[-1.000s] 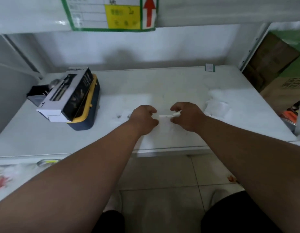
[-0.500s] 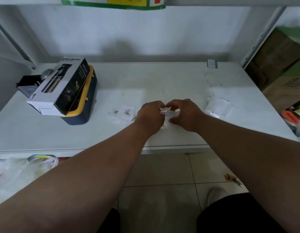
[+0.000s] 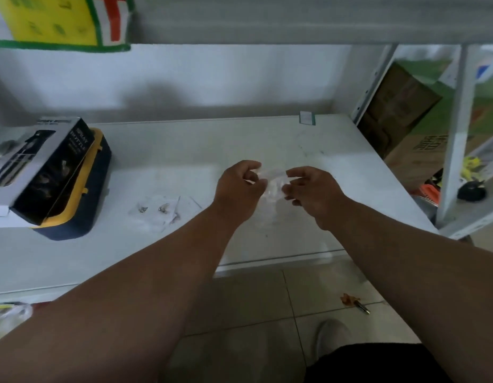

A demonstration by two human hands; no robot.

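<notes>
Two words, "SPRAY BOTTLE", read on the box (image 3: 46,172) at far left. Further right, our left hand (image 3: 238,189) pinches one edge of the clear bag (image 3: 273,183), our right hand (image 3: 313,192) the other, above the surface (image 3: 267,139).

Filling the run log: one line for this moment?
left hand holds clear bag | right hand holds it | over white table

Left hand (image 3: 240,186) and right hand (image 3: 311,192) pinch opposite edges of a clear plastic bag (image 3: 273,181) above the white table (image 3: 184,150); at left, a spray-bottle box (image 3: 43,172) lies on a navy-and-yellow case (image 3: 85,208)
</notes>
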